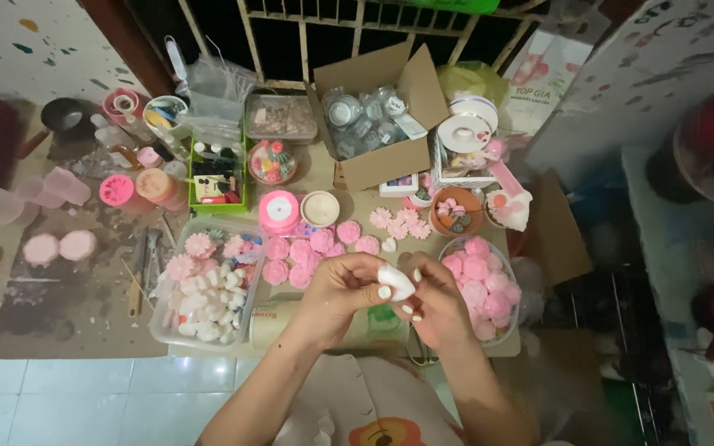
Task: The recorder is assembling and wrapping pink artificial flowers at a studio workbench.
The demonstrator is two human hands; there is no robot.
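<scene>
Both hands grip one small white piece.
Left hand (342,289) and right hand (438,304) pinch the white piece (396,282); long axis runs far-left to near-right.

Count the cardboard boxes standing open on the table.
1: the open cardboard box stands at the table's far middle, behind the pink flowers, holding clear round containers. Others may be hidden by clutter.

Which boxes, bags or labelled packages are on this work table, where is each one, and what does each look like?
Cardboard box: back centre, open brown carton holding clear round containers.
Printed bag: back right, white with pink flower picture and lettering.
Green tray: back left of centre, holding small bottles.
Clear plastic tub: front left, beside the left hand, filled with white and pink pieces.
</scene>
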